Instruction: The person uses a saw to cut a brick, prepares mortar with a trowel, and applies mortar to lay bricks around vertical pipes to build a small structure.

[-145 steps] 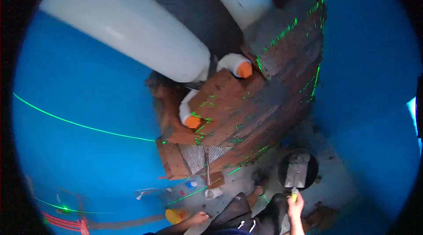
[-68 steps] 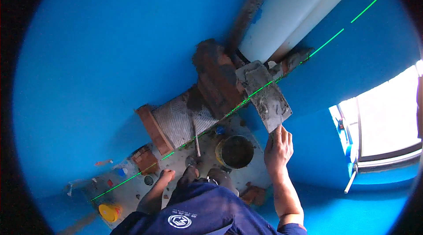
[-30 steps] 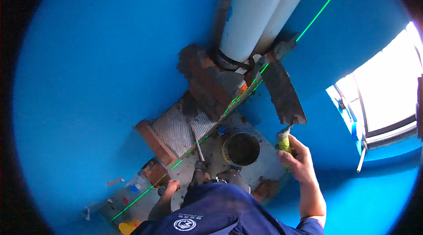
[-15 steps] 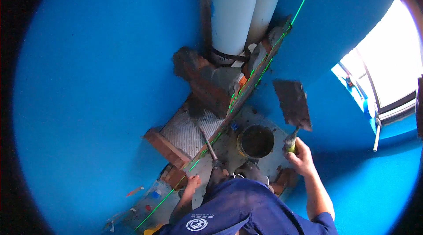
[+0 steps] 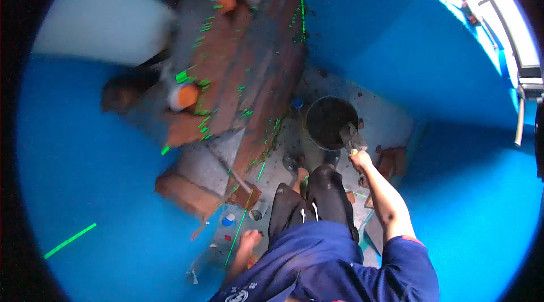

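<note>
- Yellow handle (image 5: 354, 152) of a plastering trowel (image 5: 348, 134) sits in my right hand (image 5: 362, 160), fingers wrapped round it; the hand is at five o'clock from the bucket's middle.
- The trowel's grey blade reaches over the rim of the round bucket (image 5: 306, 124) at four o'clock, its tip over the dark contents; how deep it sits I cannot tell.
- My left hand (image 5: 250, 239) hangs at seven o'clock from the bucket, fingers curled; whether they hold anything I cannot tell.
- Reddish brickwork (image 5: 255, 69) rises at ten o'clock, blurred and streaked with green light; two orange-ended pipe stubs (image 5: 187, 97) poke from it, one at nine, one at eleven.
- A thin rod (image 5: 238, 180) slants at eight o'clock, by a brick (image 5: 247, 195); a blue cap (image 5: 228, 220) lies beyond, near a small white tub (image 5: 258, 211).
</note>
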Available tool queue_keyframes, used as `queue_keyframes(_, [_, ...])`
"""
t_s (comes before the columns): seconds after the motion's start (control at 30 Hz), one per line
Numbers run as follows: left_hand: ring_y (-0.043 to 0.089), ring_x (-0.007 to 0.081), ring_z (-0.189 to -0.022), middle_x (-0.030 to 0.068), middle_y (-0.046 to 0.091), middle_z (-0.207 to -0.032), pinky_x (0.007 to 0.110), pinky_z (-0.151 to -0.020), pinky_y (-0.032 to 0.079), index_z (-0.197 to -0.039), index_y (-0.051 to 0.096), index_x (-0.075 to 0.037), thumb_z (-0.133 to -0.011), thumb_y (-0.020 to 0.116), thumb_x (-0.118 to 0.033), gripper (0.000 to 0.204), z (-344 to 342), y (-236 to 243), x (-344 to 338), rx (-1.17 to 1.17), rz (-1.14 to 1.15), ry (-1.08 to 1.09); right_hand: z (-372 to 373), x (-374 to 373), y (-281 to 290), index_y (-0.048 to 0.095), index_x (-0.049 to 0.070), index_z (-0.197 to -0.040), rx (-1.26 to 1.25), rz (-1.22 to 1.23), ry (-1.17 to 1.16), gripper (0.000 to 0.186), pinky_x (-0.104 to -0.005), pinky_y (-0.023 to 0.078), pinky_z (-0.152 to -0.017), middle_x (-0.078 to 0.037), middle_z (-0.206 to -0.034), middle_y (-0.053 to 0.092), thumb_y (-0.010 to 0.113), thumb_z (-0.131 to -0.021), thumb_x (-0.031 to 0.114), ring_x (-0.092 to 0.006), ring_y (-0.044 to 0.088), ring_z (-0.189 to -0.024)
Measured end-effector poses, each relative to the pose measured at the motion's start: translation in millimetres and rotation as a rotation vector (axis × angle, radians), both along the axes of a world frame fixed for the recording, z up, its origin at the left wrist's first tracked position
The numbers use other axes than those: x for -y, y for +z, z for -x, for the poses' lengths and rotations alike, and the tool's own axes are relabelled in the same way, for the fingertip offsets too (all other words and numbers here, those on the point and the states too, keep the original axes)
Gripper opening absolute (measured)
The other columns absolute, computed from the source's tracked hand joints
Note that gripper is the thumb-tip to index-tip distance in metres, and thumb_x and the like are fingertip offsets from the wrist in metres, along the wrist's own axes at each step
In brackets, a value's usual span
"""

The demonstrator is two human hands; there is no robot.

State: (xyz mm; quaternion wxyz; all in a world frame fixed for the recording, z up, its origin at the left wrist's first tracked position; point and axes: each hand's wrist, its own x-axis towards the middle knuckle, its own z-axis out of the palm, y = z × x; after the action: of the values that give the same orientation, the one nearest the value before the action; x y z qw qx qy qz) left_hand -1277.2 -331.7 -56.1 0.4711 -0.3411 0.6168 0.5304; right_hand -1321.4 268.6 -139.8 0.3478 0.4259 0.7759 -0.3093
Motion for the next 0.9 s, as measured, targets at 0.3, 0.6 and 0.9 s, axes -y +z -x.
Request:
queue_keyframes(0.3, [0.066,0.0196,-0.075,0.0085,0.066,-0.086,0.03,-0.062,0.052,-0.101,0.061,-0.004,-0.091,0.06,-0.028,0.026,-116.7,34.6,11.2,0.389,0.385,0.009,87.3,-12.2,-216.4,0.064,0.007,-0.116,0.168,0.047,0.217,0.043,-0.0435,0.051,-0.09,-0.019,-0.121,0.061,0.059,-0.08,0.029,-0.0351,0.061,-0.109])
queue_keyframes(0.6, [0.066,0.0194,-0.078,0.0079,0.067,-0.09,0.031,-0.066,0.052,-0.103,0.061,-0.005,-0.091,0.061,-0.028,0.026,-157.6,26.3,-58.9,0.494,0.428,0.141,63.1,-13.6,-393.5,0.067,0.013,-0.112,-0.617,0.185,0.7,0.036,-0.0441,0.05,-0.091,-0.012,-0.116,0.065,0.061,-0.079,0.026,-0.0327,0.062,-0.105])
queue_keyframes(0.9, [0.066,0.0193,-0.081,0.0073,0.067,-0.095,0.031,-0.07,0.052,-0.105,0.062,-0.006,-0.092,0.061,-0.028,0.026,-132.8,35.2,-85.6,0.418,0.348,0.164,69.7,-104.6,-314.4,0.065,0.005,-0.109,-0.188,0.358,0.768,0.051,-0.0439,0.051,-0.08,-0.019,-0.102,0.066,0.073,-0.069,0.036,-0.0318,0.064,-0.09])
